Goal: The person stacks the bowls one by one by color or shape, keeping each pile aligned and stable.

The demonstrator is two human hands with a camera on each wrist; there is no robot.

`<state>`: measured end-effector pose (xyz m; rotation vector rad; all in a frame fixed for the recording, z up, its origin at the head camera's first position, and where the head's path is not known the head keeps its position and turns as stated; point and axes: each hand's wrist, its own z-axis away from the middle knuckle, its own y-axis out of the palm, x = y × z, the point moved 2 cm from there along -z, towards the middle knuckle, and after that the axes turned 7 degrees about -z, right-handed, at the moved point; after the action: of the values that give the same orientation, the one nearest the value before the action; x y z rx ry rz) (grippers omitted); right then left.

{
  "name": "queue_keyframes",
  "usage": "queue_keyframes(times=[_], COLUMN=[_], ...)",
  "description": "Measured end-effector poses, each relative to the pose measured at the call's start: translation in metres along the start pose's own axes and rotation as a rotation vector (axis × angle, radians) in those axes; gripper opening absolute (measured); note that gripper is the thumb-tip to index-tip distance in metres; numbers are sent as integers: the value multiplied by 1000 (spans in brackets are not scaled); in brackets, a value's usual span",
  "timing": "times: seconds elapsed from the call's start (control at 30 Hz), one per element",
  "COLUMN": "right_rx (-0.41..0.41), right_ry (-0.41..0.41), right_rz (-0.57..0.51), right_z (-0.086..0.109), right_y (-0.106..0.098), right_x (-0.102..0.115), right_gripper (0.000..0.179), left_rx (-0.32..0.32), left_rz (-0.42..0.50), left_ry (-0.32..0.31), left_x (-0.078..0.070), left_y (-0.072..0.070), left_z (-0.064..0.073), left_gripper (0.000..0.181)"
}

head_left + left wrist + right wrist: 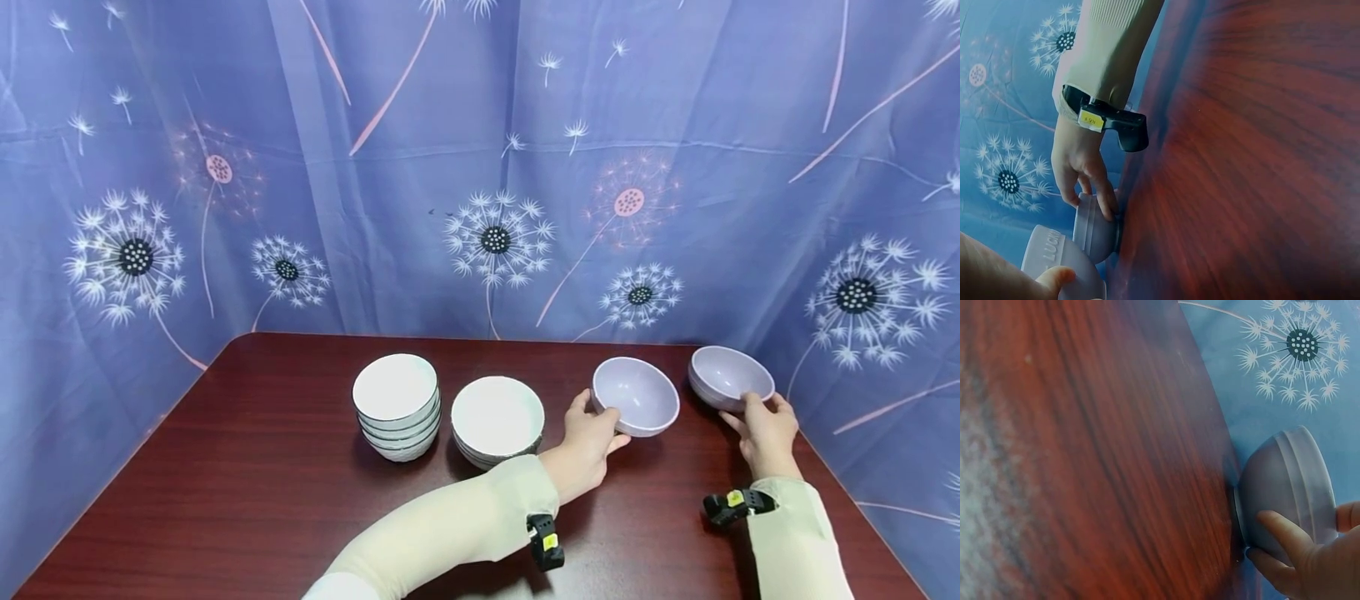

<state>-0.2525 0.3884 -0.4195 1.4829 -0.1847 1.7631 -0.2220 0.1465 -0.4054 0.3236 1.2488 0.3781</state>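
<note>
My left hand (588, 446) pinches the near left rim of a lavender bowl (637, 393), thumb at the inside edge and fingers beneath. Raised lettering reading "LUCK" shows on the outer wall of this bowl (1050, 250) in the left wrist view. At the right back corner of the table, my right hand (768, 437) grips the near side of another lavender bowl (727, 373). Seen from the right wrist, that bowl (1279, 481) has bands below its rim, with fingers spread along its side and its base at the tabletop.
Left of my left hand stands a short stack of white bowls (497, 414). Beside it is a taller stack of white, dark-rimmed bowls (397, 392). The dark red wooden table (225, 467) meets a blue dandelion-print curtain (405, 208) at the back and sides.
</note>
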Motion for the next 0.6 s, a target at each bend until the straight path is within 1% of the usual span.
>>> queue_keyframes(times=[0.1,0.27,0.47,0.6], right_rx=[2,3,-2,-2], right_ry=[0,-2,-5,-6], right_rz=[-9,-15,-21,-4], right_z=[0,-1,0,1], right_y=[-1,0,0,0], right_x=[0,0,0,0], right_gripper=[68,68,64,64], left_rx=[11,30,43,40], left_rz=[-4,-24,-58,-82], left_ry=[-16,-22,-39,-43], left_x=[-1,-1,2,4], left_y=[-5,-16,-26,-31], left_z=[4,9,12,12], left_gripper=[64,64,67,68])
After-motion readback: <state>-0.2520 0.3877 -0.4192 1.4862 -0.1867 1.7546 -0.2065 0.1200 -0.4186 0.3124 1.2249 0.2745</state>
